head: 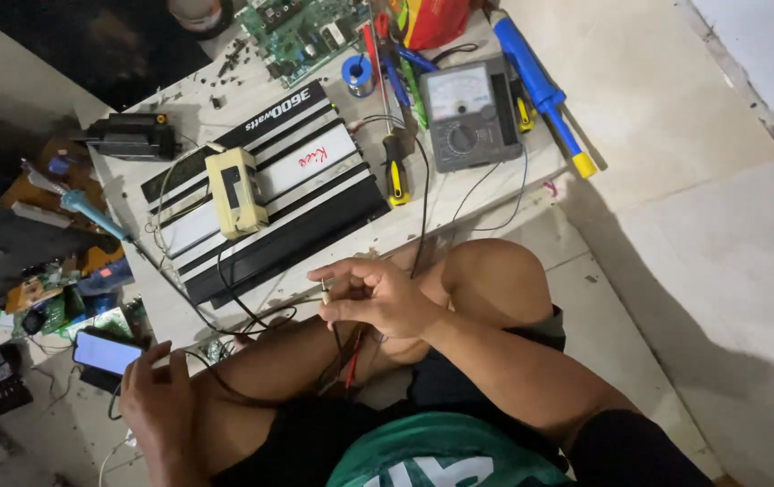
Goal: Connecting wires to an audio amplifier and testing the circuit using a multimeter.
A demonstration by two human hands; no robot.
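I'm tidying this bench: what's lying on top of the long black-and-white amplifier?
A cream boxy part with dark wires lies on the amplifier. The panel beneath it is covered.

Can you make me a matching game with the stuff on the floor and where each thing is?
Things:
1. phone
2. meter with a dial
3. cream box
4. blue and yellow tool

Places:
A. on top of the black and white striped amplifier
B. right of the meter
C. by the left hand
D. right of the yellow-handled screwdriver

Pairs: 1-C, 2-D, 3-A, 4-B
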